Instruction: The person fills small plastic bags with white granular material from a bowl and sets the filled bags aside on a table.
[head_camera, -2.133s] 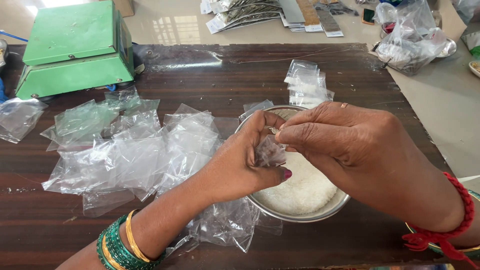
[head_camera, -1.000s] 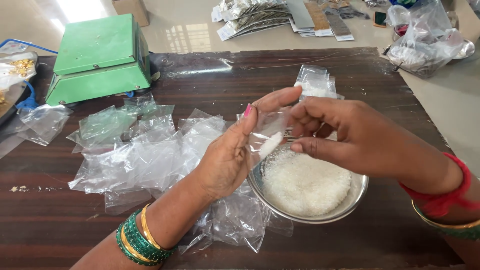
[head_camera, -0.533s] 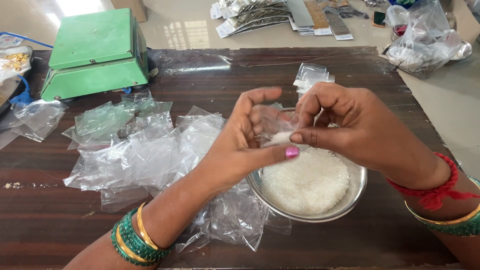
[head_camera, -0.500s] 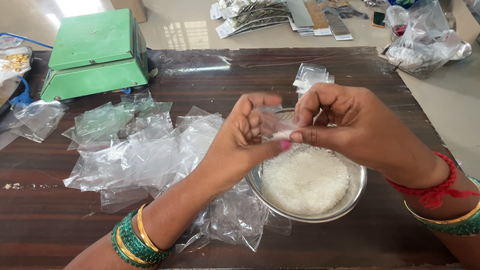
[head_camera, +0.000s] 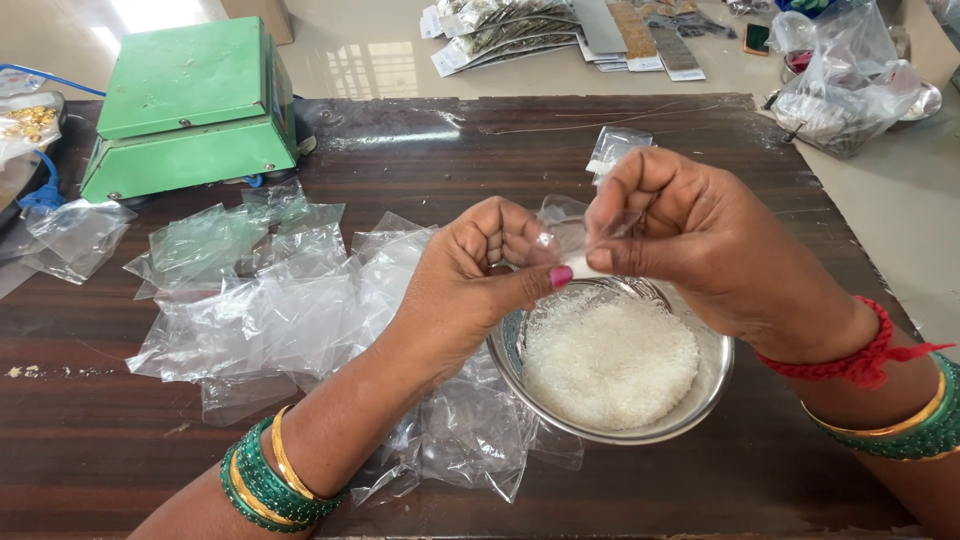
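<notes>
the pouch (head_camera: 572, 243) is small, clear plastic, crumpled, with a bit of white grain at its lower end; it is pinched between the left hand (head_camera: 480, 280) and right hand (head_camera: 690, 250), held up just above the near-left rim of the bowl (head_camera: 715, 375); the bowl is round, shiny steel, upright on the dark wooden desk (head_camera: 120, 450), about half filled with a heap of white grains (head_camera: 610, 360); loose grains cling to the inner wall at the left; the pouch's top is hidden by fingers
</notes>
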